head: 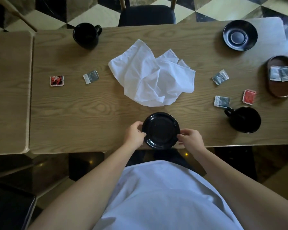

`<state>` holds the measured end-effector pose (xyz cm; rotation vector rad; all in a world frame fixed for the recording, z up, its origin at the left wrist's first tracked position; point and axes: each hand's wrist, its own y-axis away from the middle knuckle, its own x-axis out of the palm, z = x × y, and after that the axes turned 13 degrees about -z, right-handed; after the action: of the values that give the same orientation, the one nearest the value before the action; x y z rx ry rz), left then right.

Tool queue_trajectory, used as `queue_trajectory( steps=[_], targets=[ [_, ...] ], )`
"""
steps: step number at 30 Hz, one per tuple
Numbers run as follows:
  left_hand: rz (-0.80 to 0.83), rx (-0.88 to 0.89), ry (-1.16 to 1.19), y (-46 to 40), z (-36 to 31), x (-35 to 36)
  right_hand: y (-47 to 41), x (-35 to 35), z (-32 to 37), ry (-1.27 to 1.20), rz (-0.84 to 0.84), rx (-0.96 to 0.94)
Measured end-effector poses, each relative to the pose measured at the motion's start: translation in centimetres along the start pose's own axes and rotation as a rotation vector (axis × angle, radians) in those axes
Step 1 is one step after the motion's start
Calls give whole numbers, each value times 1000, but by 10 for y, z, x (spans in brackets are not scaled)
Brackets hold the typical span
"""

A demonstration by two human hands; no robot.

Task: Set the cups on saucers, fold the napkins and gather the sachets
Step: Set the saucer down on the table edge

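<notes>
A person is standing at a wooden bench (90, 113) and looking down at it. Both hands are holding a black saucer (160, 131) near the front edge of the bench. The left hand (134, 134) is pinching the left rim of the saucer, so its grip is clamped on the saucer. The right hand (190, 138) is pinching the right rim, and its grip is clamped on the saucer too. I cannot tell if the saucer is sitting on the bench or is lifted a little.

A white napkin (151, 73) is lying crumpled in the middle of the bench, just behind the saucer. It is not folded.

A black cup (86, 35) is standing at the far left, with its handle pointing right. Another black cup (243, 119) is standing at the near right, with its handle pointing left. Neither cup is sitting on a saucer. A second black saucer (240, 35) is lying at the far right corner with nothing on it.

Small sachets are lying around the bench. A red sachet (56, 81) and a grey sachet (91, 77) are lying to the left of the napkin. To the right, there are two more grey sachets (220, 77) (222, 101) and one more red sachet (249, 96). A brown oval tray (280, 90) is sitting at the right edge, and a couple of grey sachets (280, 73) are lying inside it.

A dark chair (147, 15) is standing behind the bench.
</notes>
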<state>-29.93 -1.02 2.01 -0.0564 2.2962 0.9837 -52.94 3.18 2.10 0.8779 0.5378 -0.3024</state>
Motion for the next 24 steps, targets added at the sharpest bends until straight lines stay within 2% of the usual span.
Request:
queue_trajectory(
  steps=[16,24],
  targets=[
    [-51,-7,-31,-7,1,4,-11,11,-7,-12,-4,23],
    [-17,-28,-16,-13,6,-1,-8,19,-8,-34,-2,47]
  ],
)
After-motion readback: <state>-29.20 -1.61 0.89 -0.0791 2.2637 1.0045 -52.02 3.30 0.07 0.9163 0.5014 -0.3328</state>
